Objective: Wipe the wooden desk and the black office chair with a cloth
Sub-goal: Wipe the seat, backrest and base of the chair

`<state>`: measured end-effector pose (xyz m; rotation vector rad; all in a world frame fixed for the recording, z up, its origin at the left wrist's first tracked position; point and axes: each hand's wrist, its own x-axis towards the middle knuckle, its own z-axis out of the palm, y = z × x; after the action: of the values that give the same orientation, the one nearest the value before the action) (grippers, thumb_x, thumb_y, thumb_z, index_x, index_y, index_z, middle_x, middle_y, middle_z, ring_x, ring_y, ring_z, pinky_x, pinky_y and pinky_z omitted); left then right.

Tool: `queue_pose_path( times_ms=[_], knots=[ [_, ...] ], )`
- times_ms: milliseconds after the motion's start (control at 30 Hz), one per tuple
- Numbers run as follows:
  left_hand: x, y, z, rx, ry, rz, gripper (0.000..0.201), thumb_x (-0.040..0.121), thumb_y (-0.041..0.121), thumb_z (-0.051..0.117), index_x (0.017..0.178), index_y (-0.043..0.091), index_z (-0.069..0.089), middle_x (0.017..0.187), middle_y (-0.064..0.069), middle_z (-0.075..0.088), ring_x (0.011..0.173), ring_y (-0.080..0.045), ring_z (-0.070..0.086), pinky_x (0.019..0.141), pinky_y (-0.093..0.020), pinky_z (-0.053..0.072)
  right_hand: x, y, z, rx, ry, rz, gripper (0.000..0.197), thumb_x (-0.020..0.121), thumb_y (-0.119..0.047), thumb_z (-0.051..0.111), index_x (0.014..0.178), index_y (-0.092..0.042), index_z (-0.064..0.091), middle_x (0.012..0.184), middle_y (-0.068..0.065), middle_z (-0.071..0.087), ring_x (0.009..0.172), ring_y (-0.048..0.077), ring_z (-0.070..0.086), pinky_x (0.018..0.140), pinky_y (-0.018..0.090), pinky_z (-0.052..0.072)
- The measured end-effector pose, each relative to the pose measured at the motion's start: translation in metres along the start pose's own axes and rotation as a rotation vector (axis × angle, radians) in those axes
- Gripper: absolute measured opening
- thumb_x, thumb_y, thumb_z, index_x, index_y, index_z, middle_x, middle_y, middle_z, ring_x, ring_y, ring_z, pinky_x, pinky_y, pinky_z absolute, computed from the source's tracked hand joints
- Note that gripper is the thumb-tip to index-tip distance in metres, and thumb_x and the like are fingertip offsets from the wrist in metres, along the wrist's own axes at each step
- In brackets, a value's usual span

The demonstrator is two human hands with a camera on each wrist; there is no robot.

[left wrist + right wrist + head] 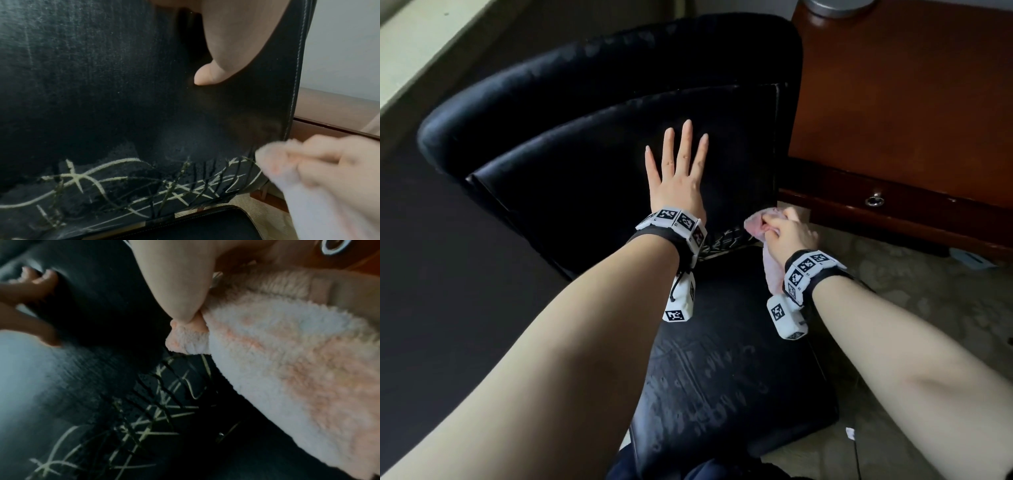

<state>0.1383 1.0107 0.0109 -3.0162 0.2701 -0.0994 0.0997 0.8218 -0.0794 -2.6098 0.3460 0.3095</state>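
left hand (677,178) flat on chair back (592,144); right hand (792,236) gripping cloth (760,224) at its edge

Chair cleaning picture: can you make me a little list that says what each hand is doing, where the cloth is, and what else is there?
left hand: flat on the backrest of the black chair, fingers straight and spread
right hand: fingers curled round the pink cloth
cloth place: at the lower right edge of the backrest, one end hanging down past the wrist
chair seat: black, worn patches showing
backrest bottom: pale scratchy lines
wooden desk: right of the chair, drawer with a ring pull
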Motion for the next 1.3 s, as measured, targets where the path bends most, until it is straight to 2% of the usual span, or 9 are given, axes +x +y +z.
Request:
queue_pose_path(
  times_ms=[167, 333, 467, 600, 767, 933, 1100, 1233, 1300],
  knots=[
    [-0.002, -0.004, -0.005, 0.003, -0.045, 0.026, 0.100, 0.076, 0.000, 0.048, 0.149, 0.024, -0.016, 0.155, -0.006, -0.025, 0.143, -0.031, -0.020, 0.109, -0.051, -0.016, -0.005, 0.006, 0.018, 0.004, -0.105, 0.122, 0.035, 0.095, -0.027, 0.046, 0.126, -0.038, 0.057, 0.123, 0.002, 0.041, 0.105, 0.032, 0.054, 0.103, 0.045, 0.033],
    [-0.005, -0.006, -0.011, -0.007, -0.081, 0.051, 0.100, 0.077, 0.006, 0.051, 0.149, 0.023, -0.015, 0.155, -0.007, -0.026, 0.143, -0.031, -0.021, 0.111, -0.052, -0.014, -0.013, 0.001, 0.012, 0.040, -0.053, 0.149, 0.033, 0.095, -0.026, 0.046, 0.123, -0.037, 0.060, 0.116, 0.001, 0.044, 0.100, 0.030, 0.053, 0.100, 0.042, 0.035],
    [-0.012, -0.012, -0.016, -0.051, -0.087, 0.096, 0.100, 0.076, 0.006, 0.053, 0.150, 0.024, -0.011, 0.155, -0.005, -0.027, 0.143, -0.029, -0.022, 0.113, -0.050, -0.013, -0.029, -0.007, 0.002, 0.013, -0.033, 0.084, 0.035, 0.094, -0.023, 0.043, 0.120, -0.036, 0.061, 0.113, 0.002, 0.044, 0.089, 0.023, 0.047, 0.096, 0.040, 0.036],
    [-0.029, -0.036, -0.012, -0.092, -0.075, 0.166, 0.093, 0.078, 0.005, 0.052, 0.152, 0.021, -0.003, 0.157, 0.001, -0.021, 0.145, -0.024, -0.018, 0.117, -0.039, -0.010, -0.048, -0.035, -0.006, 0.045, -0.008, -0.018, 0.033, 0.094, -0.023, 0.044, 0.118, -0.034, 0.063, 0.114, 0.001, 0.047, 0.086, 0.020, 0.046, 0.095, 0.040, 0.040],
    [-0.058, -0.086, -0.005, -0.179, -0.105, 0.174, 0.085, 0.077, 0.002, 0.052, 0.152, 0.012, 0.011, 0.159, -0.001, -0.014, 0.146, -0.023, -0.013, 0.119, -0.034, -0.001, -0.066, -0.089, -0.009, 0.079, 0.021, -0.181, 0.033, 0.092, -0.021, 0.044, 0.115, -0.034, 0.063, 0.111, 0.001, 0.047, 0.095, 0.026, 0.053, 0.090, 0.042, 0.044],
    [-0.092, -0.135, 0.001, -0.314, -0.053, 0.088, 0.078, 0.077, -0.003, 0.051, 0.149, 0.009, 0.022, 0.160, -0.003, -0.003, 0.147, -0.025, -0.004, 0.118, -0.034, 0.013, -0.088, -0.137, 0.005, 0.085, 0.034, -0.259, 0.035, 0.092, -0.020, 0.044, 0.118, -0.033, 0.063, 0.118, 0.002, 0.048, 0.098, 0.027, 0.055, 0.092, 0.042, 0.044],
    [-0.128, -0.186, 0.011, -0.425, -0.009, -0.025, 0.073, 0.078, -0.008, 0.047, 0.147, 0.008, 0.028, 0.160, -0.002, 0.007, 0.147, -0.024, 0.004, 0.110, -0.033, 0.028, -0.119, -0.176, 0.031, 0.109, -0.003, -0.312, 0.037, 0.090, -0.017, 0.046, 0.120, -0.032, 0.062, 0.122, 0.000, 0.046, 0.103, 0.026, 0.053, 0.094, 0.041, 0.043],
    [-0.147, -0.225, 0.029, -0.459, 0.129, -0.049, 0.064, 0.078, -0.007, 0.048, 0.141, 0.006, 0.041, 0.154, -0.007, 0.028, 0.142, -0.030, 0.025, 0.109, -0.041, 0.033, -0.148, -0.199, 0.059, 0.129, -0.011, -0.319, 0.040, 0.090, -0.015, 0.047, 0.123, -0.034, 0.060, 0.127, -0.003, 0.043, 0.110, 0.020, 0.047, 0.099, 0.039, 0.038],
    [-0.155, -0.237, 0.034, -0.491, 0.132, -0.165, 0.050, 0.084, 0.004, 0.051, 0.133, 0.009, 0.048, 0.147, -0.006, 0.037, 0.133, -0.030, 0.035, 0.102, -0.041, 0.035, -0.162, -0.210, 0.071, 0.103, -0.039, -0.321, 0.042, 0.090, -0.013, 0.047, 0.124, -0.034, 0.058, 0.130, -0.004, 0.040, 0.110, 0.020, 0.043, 0.101, 0.039, 0.036]
  ],
)
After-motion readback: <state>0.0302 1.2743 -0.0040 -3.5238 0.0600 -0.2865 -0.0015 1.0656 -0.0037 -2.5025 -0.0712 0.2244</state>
